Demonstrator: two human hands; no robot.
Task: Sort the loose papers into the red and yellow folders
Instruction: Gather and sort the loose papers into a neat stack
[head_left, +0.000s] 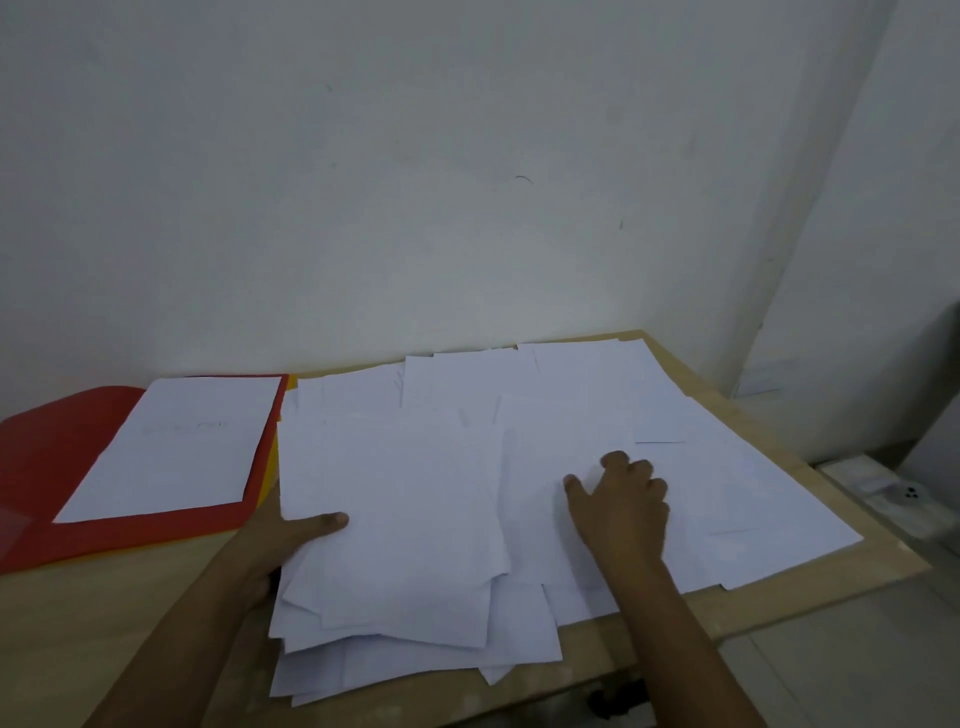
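Paper sorting, early stage: one plain white sheet (171, 447) already lies flat in the open glossy red card folder (47, 467) at the left of the pale wooden tabletop (104, 623), and a thin yellow folder edge (267, 480) shows from beneath it. Most of the thin, matt, rectangular white loose papers (519, 467) remain fanned in overlapping layers across the tabletop to the right of the folders, some hanging over the near edge. Your left hand (291, 540) grips the left margin of the nearest stack (395, 545), thumb flat on top and fingers apparently tucked beneath, though these are hidden. Your right hand (621, 499) rests on the papers with fingers curled, tips pressing the surface; whether it pinches a sheet cannot be told. The step in hand is likely separating a sheet or bundle for filing. The next move calls for lifting a sheet or bundle cleanly, since smooth sheets slide and cling, then carrying it left to the correct folder.
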